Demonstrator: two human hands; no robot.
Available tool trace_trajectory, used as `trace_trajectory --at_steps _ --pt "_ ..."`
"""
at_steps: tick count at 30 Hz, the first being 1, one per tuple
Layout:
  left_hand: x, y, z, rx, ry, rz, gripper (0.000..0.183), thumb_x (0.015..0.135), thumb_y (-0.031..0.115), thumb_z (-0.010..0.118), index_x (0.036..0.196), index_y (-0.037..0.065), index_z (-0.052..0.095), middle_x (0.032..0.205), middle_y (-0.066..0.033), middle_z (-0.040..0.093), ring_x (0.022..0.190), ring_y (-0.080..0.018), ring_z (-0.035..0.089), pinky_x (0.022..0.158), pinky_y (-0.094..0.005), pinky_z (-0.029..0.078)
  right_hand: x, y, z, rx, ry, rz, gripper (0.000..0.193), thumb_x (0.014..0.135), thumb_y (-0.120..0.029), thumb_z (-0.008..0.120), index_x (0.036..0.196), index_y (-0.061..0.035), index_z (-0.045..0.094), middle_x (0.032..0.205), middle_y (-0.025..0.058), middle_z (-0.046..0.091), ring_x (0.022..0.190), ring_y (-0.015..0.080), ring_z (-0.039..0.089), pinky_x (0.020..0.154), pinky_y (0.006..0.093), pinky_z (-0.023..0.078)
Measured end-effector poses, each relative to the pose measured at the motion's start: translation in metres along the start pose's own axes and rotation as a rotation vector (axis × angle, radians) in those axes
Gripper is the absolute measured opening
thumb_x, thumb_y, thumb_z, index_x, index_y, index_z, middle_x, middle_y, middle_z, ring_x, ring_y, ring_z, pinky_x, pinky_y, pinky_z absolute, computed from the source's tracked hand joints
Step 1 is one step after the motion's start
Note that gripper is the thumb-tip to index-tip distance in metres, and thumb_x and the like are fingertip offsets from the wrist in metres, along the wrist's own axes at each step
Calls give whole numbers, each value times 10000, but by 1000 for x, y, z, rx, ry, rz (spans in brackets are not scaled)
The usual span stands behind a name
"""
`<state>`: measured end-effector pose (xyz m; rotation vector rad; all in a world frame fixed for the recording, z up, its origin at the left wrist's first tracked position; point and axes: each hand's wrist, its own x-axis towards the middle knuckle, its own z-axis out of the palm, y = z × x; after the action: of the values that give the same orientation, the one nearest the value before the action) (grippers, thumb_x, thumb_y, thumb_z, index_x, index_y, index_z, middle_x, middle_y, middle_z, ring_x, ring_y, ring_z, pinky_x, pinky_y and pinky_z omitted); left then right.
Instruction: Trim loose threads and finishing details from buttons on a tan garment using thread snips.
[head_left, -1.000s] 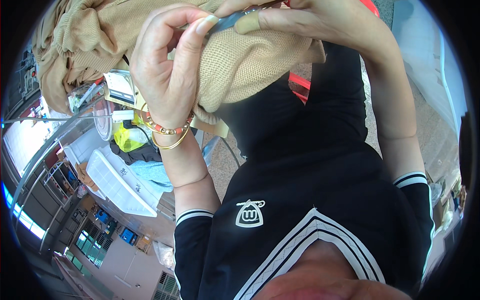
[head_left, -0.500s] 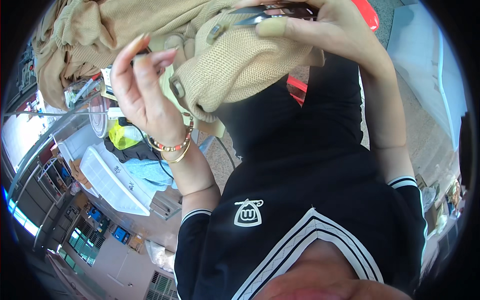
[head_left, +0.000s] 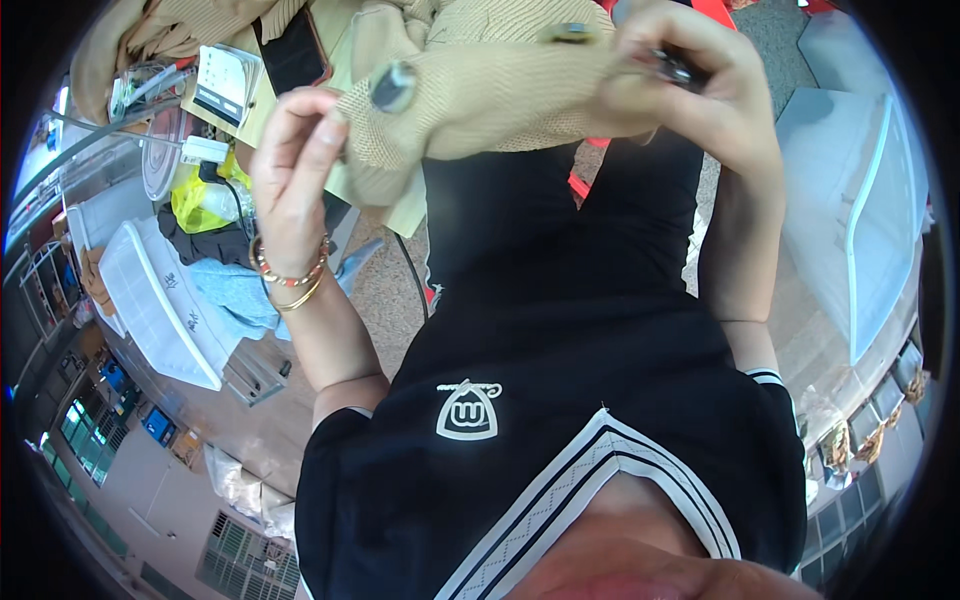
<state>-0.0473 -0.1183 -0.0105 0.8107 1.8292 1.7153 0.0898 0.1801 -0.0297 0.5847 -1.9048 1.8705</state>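
Since the earlier frames the left hand has come off the tan knit garment & now sits just beside its left edge, while the fabric has been pulled out flatter & wider across the top of view; the dark button that was tucked by the fingers now faces the camera. Left hand: fingers loosely curled, thumb & forefinger close together but gripping nothing that shows; fingertips near the knit's left corner, can't tell if they brush it. Beaded bracelet & thin gold bangles on that wrist. Right hand is up at top right, fingers closed round the garment's right end, pinching it together w/ a small dark shiny object, too small to tell what it is. Garment hangs between the two hands, in front of the person's black top, which has a white emblem & white-striped collar. A second small metallic piece sits on the knit's upper edge. Behind, top left: more tan cloth heaped on a work surface, a dark phone lying flat, a white boxy gadget w/ cables, a yellow-green bag. Lower left: white plastic trays w/ a pale blue cloth just beside them. Right side: large white lidded bin on speckled floor.
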Motion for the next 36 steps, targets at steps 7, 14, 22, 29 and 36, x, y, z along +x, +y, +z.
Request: trace_trajectory --at_steps 7,14,22,29,36 --pt "7 59 40 82 -65 121 187 900 -9 610 1085 -35 597 962 -37 599 799 -65 524 707 -187 404 -46 -51 -44 -166 189 273 286 747 -154 820 870 -11 605 829 69 563 729 154 525 595 244 391" --pt "34 41 43 593 -13 382 175 836 52 715 1006 19 690 903 -81 644 842 -167 615 740 -270 477 -61 -17 -29 -389 198 542 246 811 -14 737 1046 -52 676 890 -38 586 808 46 503 710 193 384" --pt "51 56 49 689 -226 418 329 786 91 768 1105 36 709 972 -83 649 921 -192 608 797 -284 467 -14 -59 8 -144 456 472 405 736 29 799 1110 -4 647 862 -24 574 720 40 451 642 197 350" --pt "59 57 43 569 -326 279 342 772 75 772 1110 56 722 952 -50 611 863 -143 568 772 -254 447 14 -69 33 -244 211 617 450 677 44 687 1125 12 661 975 66 681 747 104 579 660 225 455" --pt "53 42 59 576 -20 449 218 720 64 806 936 74 776 872 -34 626 807 -130 568 724 -265 441 20 -52 43 -358 205 341 451 681 43 700 1129 -1 670 1013 125 698 753 197 657 668 262 499"
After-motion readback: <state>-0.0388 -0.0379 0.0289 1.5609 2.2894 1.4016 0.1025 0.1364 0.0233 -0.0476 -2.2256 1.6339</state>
